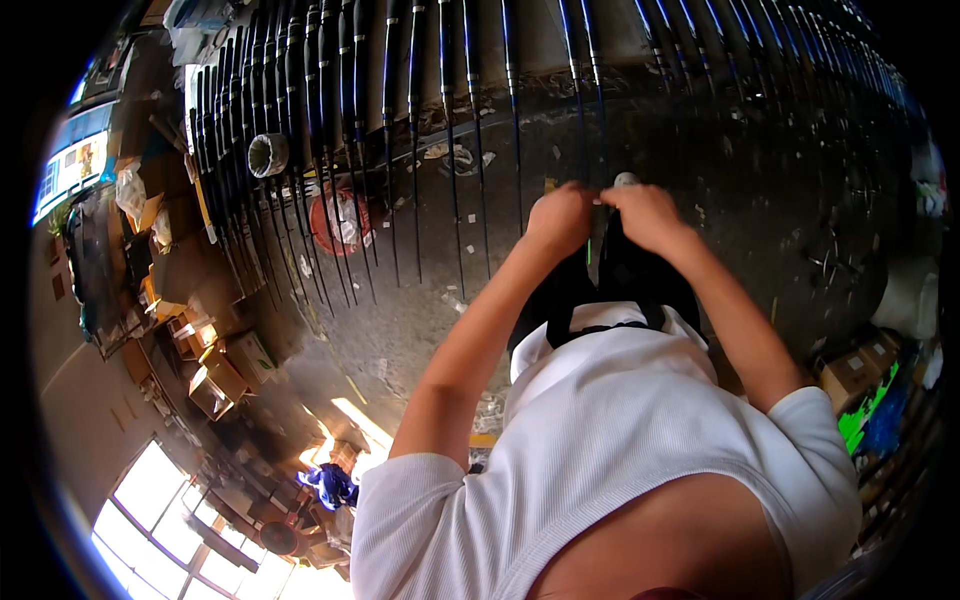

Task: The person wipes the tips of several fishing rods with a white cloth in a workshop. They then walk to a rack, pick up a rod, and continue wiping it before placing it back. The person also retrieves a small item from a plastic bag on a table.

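Observation:
My left hand and my right hand meet in front of my lap, with the fingers of both closed and their tips almost touching. Whatever they pinch is too small to make out. A dark blue fishing rod slants down from the upper edge toward my hands, with another rod close beside it. Just below the fingers, a thin bright green strip shows between my hands. To the left and right, many more fishing rods hang side by side in a long row.
A red basin with white scraps and a pale cylindrical tub stand among the rods at left. Cardboard boxes crowd the left side; another box lies at right. Small litter dots the grey floor.

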Tool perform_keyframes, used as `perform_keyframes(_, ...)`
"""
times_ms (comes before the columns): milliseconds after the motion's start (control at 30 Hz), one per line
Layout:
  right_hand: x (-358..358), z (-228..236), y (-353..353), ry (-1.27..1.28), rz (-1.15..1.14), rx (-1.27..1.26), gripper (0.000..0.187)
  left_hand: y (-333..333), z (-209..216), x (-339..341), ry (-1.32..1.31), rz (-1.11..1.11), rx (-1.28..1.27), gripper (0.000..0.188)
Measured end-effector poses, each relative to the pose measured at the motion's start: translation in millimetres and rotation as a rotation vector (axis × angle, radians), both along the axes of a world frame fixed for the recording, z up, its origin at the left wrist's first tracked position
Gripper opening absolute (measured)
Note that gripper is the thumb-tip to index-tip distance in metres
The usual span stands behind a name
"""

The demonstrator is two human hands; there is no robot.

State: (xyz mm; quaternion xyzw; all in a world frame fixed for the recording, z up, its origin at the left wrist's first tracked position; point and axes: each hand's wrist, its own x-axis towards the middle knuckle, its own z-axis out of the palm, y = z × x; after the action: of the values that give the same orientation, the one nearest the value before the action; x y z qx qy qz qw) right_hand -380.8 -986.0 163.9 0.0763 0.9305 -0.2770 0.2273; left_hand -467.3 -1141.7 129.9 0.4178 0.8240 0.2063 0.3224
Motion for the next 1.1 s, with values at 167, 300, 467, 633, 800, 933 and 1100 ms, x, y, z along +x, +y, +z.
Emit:
perform_keyframes(167, -25.5, -11.2, 46.4, 0.291, -0.248, 0.187, 0.047, 51.5, -15.6, -52.5, 0.147, 0.15, 0.205, 0.031)
perform_keyframes(300, -4.7, 5.3, 40.2, 0.306, -0.326, 0.037, 0.042, 46.4, -11.8, -54.6, 0.133, 0.132, 0.176, 0.035)
perform_keyframes(467, 34.8, 8.3, 8.4, 0.082, -0.101, 0.075, 0.052, 31.8, -2.1, -37.0, 0.023, 0.107, 0.033, 0.045)
perform_keyframes(633, 49.4, -45.9, -2.5, 0.209, 0.042, 0.209, 0.072, 21.8, 2.5, -19.0, 0.147, 0.032, 0.076, 0.058)
perform_keyframes(800, 32.7, -61.9, 33.4, 0.377, -0.157, -0.053, 0.051, 28.3, 3.3, -6.1, 0.23, -0.025, 0.068, 0.086)
perform_keyframes(933, 8.3, -24.1, 51.8, 0.144, -0.117, 0.198, 0.048, 47.3, -12.9, -1.8, 0.362, -0.003, 0.084, 0.086)
perform_keyframes(1100, 12.3, -27.3, 70.2, 0.222, -0.194, 0.221, 0.052, 75.8, -21.4, -1.5, 0.389, 0.068, 0.177, 0.078)
